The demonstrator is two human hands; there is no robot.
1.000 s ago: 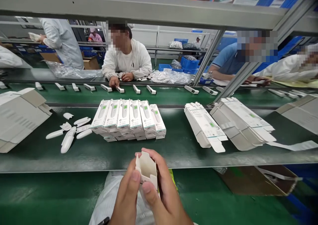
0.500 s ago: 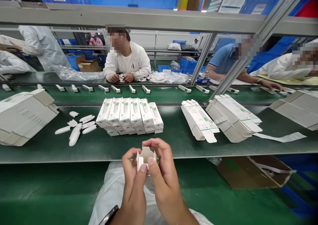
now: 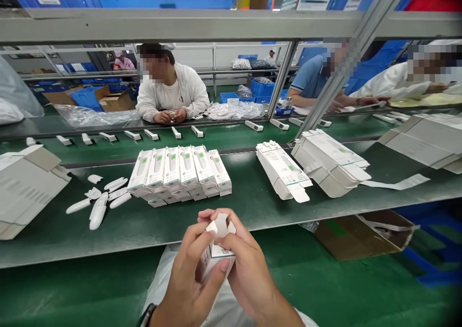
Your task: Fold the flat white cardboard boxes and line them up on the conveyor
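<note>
Left hand (image 3: 191, 274) and right hand (image 3: 252, 264) hold a white carton (image 3: 218, 259) just off the worktop (image 3: 108, 235) edge, fingers clenched on it. Versus earlier, carton is turned, printed side now showing, flaps (image 3: 222, 226) up top.

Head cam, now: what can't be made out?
- Head view, carton: inside and rear faces hidden by the left hand and right hand.
- Head view, dark wrist strap: cut off by the bottom edge.
- Head view, stacked cartons: small print too small to read.
- Head view, blue crates: too small and far off to tell what they hold.
</note>
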